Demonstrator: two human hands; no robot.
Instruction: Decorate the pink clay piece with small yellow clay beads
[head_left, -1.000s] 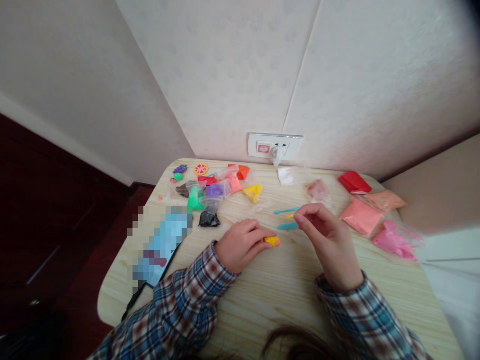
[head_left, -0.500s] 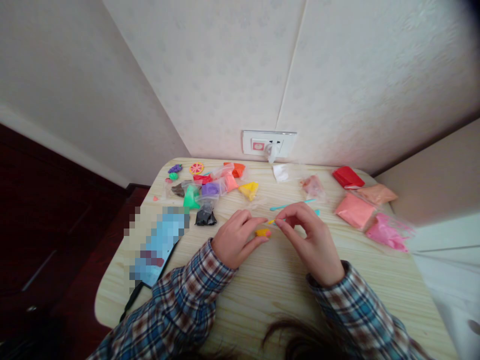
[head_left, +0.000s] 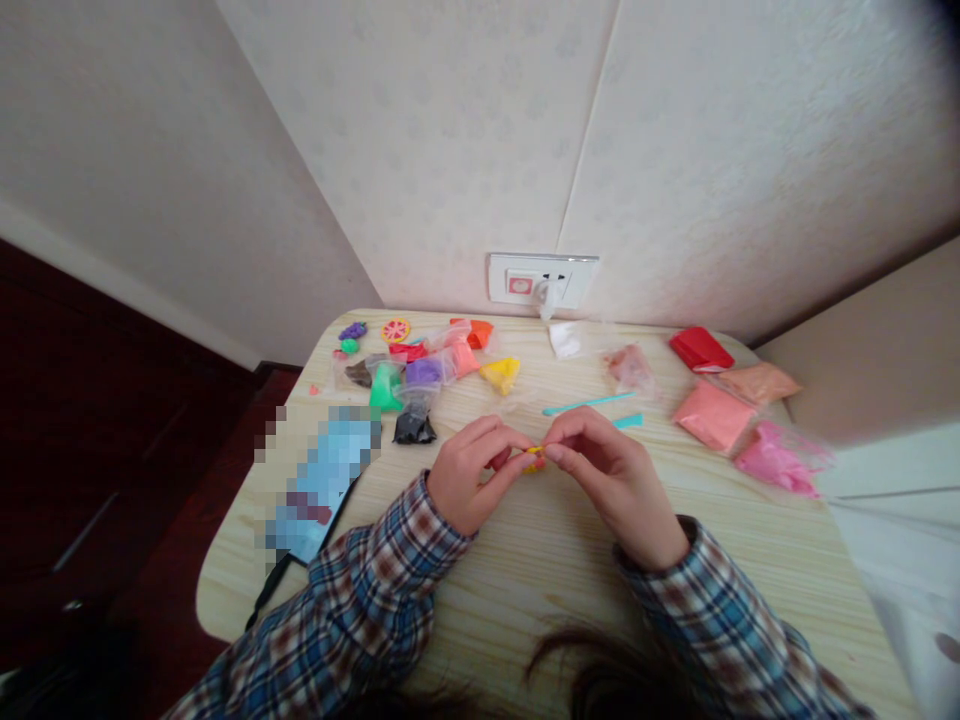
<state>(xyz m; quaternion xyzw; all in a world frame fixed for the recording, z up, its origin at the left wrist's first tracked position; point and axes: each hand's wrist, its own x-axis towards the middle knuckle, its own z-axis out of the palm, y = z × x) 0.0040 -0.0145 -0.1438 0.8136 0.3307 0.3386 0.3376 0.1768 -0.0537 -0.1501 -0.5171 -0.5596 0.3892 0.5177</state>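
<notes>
Both my hands meet over the middle of the table. My left hand (head_left: 476, 478) has thumb and fingers pinched on the left end of a small strip of yellow clay (head_left: 535, 450). The other end is pinched between the thumb and forefinger of my right hand (head_left: 611, 485). Just below the strip is a yellow clay piece (head_left: 534, 467) with a pinkish spot, partly hidden by my fingertips; I cannot tell whether the strip touches it. Beyond my right hand lie a thin blue tool (head_left: 589, 403) and a short flat blue tool (head_left: 628, 421).
Bags of clay lie left of centre, among them black (head_left: 414, 428), green (head_left: 385, 388) and yellow (head_left: 501, 374). More bags, coral (head_left: 712, 415) and pink (head_left: 776, 458), lie at right. Clay grapes (head_left: 353, 330) and a round slice (head_left: 395, 330) sit back left, a phone (head_left: 334, 480) nearer.
My left thumb has closed up to its fingers, and both hands' fingertips have drawn together on the yellow strip. The fingers now cover more of the yellow piece beneath.
</notes>
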